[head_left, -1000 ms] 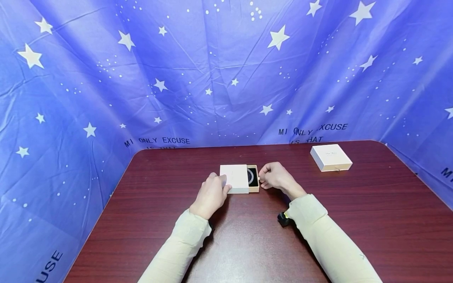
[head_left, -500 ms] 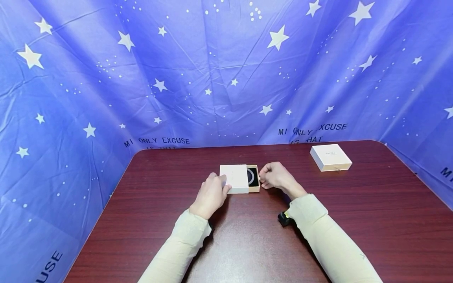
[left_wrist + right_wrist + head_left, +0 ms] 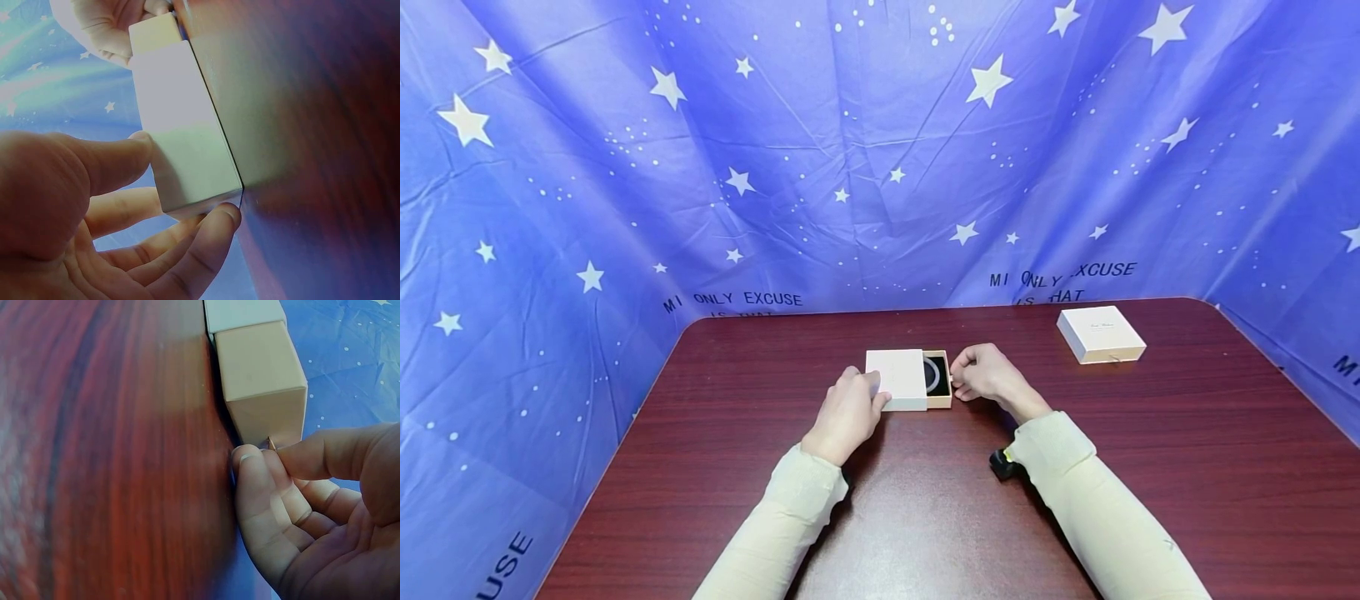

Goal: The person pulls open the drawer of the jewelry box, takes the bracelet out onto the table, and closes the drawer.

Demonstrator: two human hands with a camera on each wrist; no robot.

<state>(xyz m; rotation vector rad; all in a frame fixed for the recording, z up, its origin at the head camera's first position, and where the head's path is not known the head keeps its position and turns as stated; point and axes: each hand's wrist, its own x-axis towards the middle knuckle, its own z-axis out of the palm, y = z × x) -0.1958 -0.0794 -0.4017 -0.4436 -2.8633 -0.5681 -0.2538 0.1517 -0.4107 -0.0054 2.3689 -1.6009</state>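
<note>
Presently, a white box lies flat near the far middle of the table, its cream drawer partly out on the side toward the right hand. That hand has its thumb and fingertips pinched together on a small tab at the drawer's end, as the right wrist view shows. At the opposite end of the box, the left hand holds the cover, its thumb against one edge and fingertips curled at the end wall. Inside the drawer, part of a pale ring shows against black lining; the cover hides the rest. Well apart, toward the far right corner, sits a second box, closed. Behind everything hangs a blue starry cloth.
</note>
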